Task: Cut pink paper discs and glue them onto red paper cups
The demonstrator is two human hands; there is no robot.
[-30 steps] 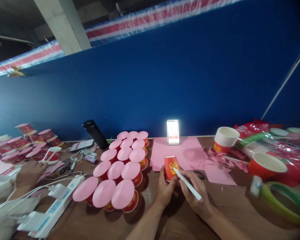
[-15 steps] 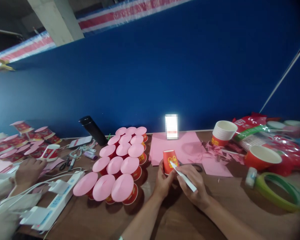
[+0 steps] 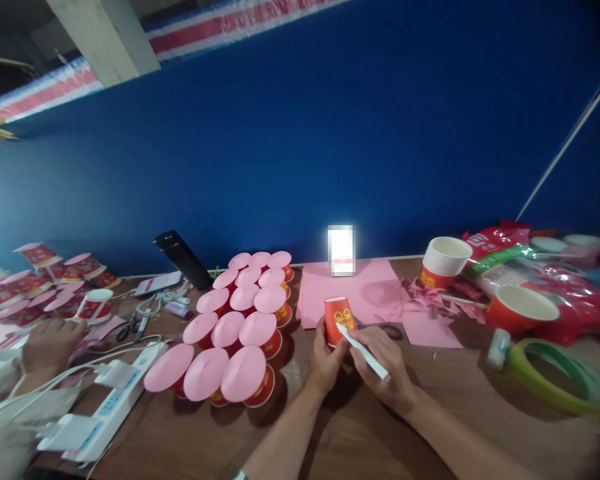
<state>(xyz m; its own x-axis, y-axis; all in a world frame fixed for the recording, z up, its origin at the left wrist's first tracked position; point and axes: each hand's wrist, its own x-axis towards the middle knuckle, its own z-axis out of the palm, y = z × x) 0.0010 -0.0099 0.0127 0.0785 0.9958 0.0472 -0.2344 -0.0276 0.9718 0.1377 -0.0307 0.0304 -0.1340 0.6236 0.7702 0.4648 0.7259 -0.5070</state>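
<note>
My left hand (image 3: 326,360) is wrapped round a red paper cup (image 3: 336,312) with yellow lettering, held upside down above the table. In my right hand (image 3: 387,363) is a white pen (image 3: 367,353), its pointed end at the lettered side of the cup; whether the tip touches cannot be made out. Left of my hands stand rows of red cups topped with pink paper discs (image 3: 243,373). Behind the held cup lie pink paper sheets (image 3: 370,283), with scissors (image 3: 393,331) partly hidden by my right hand.
At right are stacked paper cups (image 3: 443,263), a large red cup (image 3: 523,310), a glue stick (image 3: 499,348), green tape (image 3: 523,380) and a red plastic bag (image 3: 495,247). A power strip (image 3: 115,403), a black flask (image 3: 183,260) and another person's hand (image 3: 53,343) are at left.
The whole view has shifted slightly, so everything sits a little further left and up. The cup and pen stay in my hands, nearly unmoved relative to each other.
</note>
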